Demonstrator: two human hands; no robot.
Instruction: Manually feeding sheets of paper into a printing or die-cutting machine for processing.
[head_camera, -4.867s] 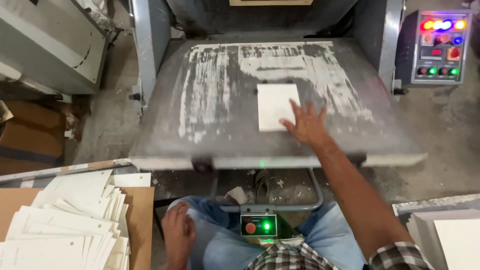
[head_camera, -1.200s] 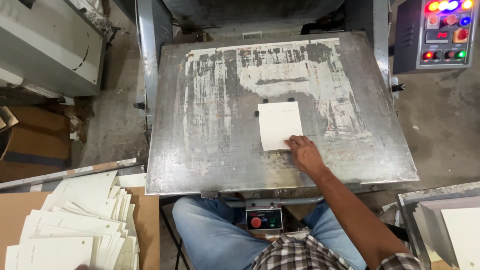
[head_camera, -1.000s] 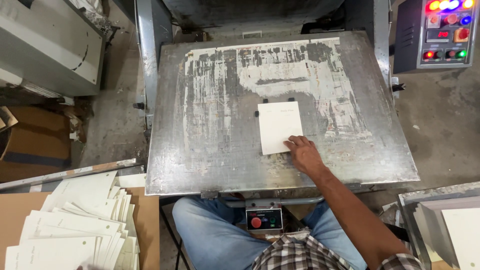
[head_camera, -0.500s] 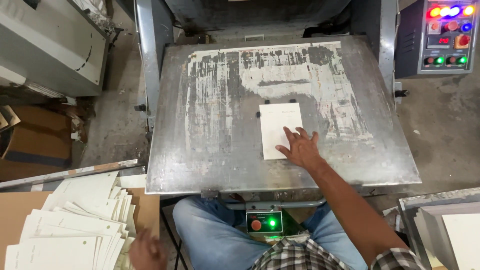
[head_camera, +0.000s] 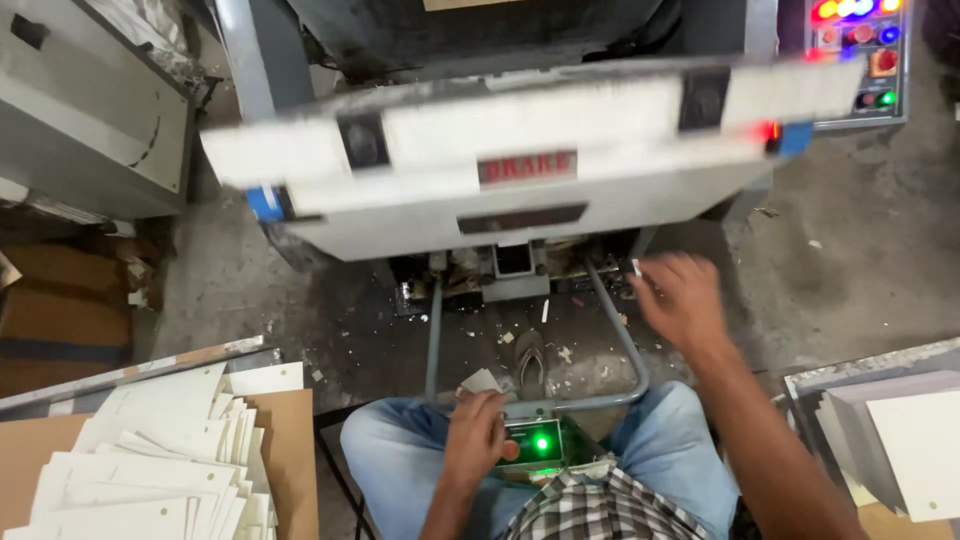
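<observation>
- Left hand (head_camera: 475, 440): rests on the small control box with a lit green lamp (head_camera: 535, 447), which sits between the person's knees on blue jeans (head_camera: 400, 465). Fingers are curled loosely over the box's left edge; nothing is grasped.
- Right hand (head_camera: 683, 298): raised in the air near the right leg of the bent grey metal tube frame (head_camera: 625, 350), fingers spread and slack, holding nothing. The picture is blurred here.
- Grey metal press platen (head_camera: 520, 160): tilted up and closed against the machine, motion-blurred, above both hands.
- Loose stack of cream paper sheets (head_camera: 150, 475): lies on the brown board at lower left, well apart from the left hand.
- Second cream sheet stack (head_camera: 915, 450): at the right edge.
- Panel of coloured buttons (head_camera: 865, 45): upper right corner.
</observation>
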